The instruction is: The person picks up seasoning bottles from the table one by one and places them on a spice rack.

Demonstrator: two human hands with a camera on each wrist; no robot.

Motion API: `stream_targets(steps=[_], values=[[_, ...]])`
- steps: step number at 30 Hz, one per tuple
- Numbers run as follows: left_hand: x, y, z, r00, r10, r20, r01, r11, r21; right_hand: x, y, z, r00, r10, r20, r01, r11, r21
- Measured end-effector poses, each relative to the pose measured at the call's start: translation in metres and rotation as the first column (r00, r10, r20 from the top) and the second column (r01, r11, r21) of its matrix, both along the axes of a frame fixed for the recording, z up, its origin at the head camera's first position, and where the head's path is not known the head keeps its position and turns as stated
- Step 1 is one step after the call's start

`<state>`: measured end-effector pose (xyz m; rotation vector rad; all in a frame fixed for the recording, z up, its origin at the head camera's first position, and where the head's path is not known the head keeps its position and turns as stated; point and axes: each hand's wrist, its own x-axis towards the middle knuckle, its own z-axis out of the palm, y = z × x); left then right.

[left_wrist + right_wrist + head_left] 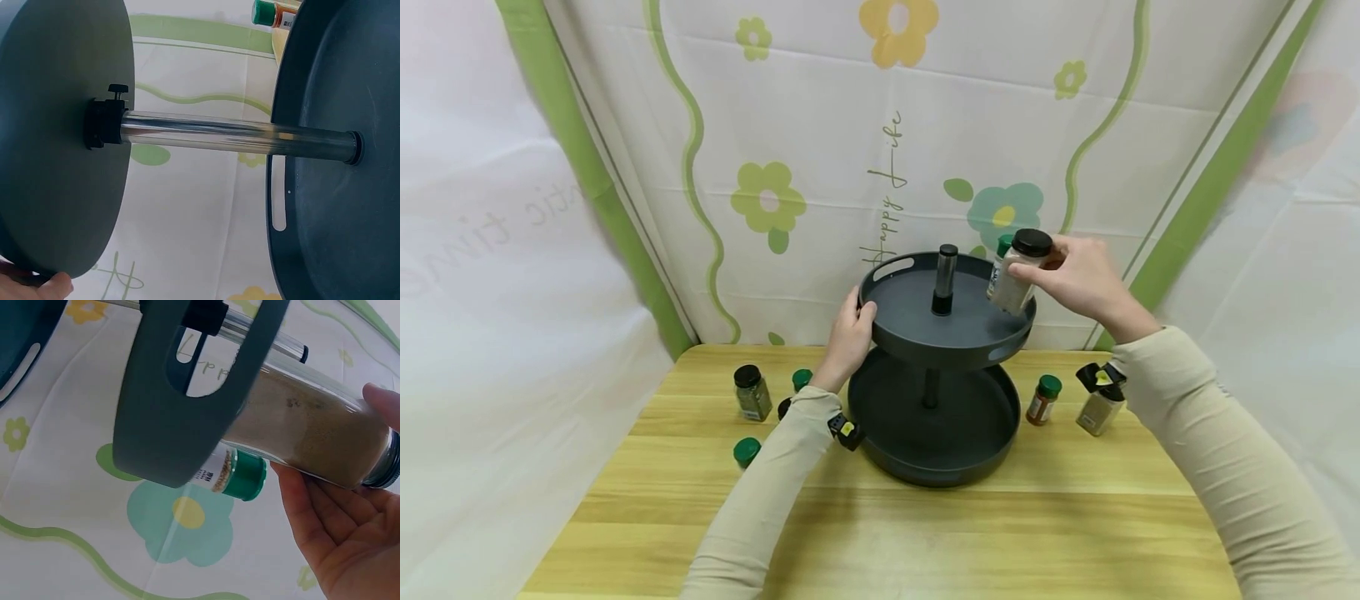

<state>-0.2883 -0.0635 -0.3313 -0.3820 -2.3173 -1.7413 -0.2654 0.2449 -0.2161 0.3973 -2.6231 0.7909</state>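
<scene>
A dark grey two-tier round tray stand (910, 293) stands on the table, a metal post rising through its middle. My left hand (847, 340) grips the left rim of the upper tray, thumb over the edge. Over the right part of that tray, my right hand (1086, 279) holds a clear spice jar (306, 425) with a black lid, filled with grey-brown powder. The jar tilts slightly; whether its base touches the tray I cannot tell. Just behind it is a green-capped spice jar (245, 475), partly hidden by the held jar and the tray rim.
Right of the stand are a green-capped jar with red contents (1042, 402) and a black-lidded jar (1099, 412), partly covered by the right wrist camera. At left stand a black-lidded jar of herbs (752, 393) and green-capped jars (747, 452); my left arm partly hides others. A patterned curtain hangs behind.
</scene>
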Motion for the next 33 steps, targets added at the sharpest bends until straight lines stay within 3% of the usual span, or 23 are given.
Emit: stream_targets(steps=[33], values=[[0.008, 0.003, 0.000, 0.999, 0.045, -0.012, -0.045, 0.999, -0.023, -0.012, 0.007, -0.028, 0.996, -0.018, 0.085, 0.015, 0.999, 0.041]])
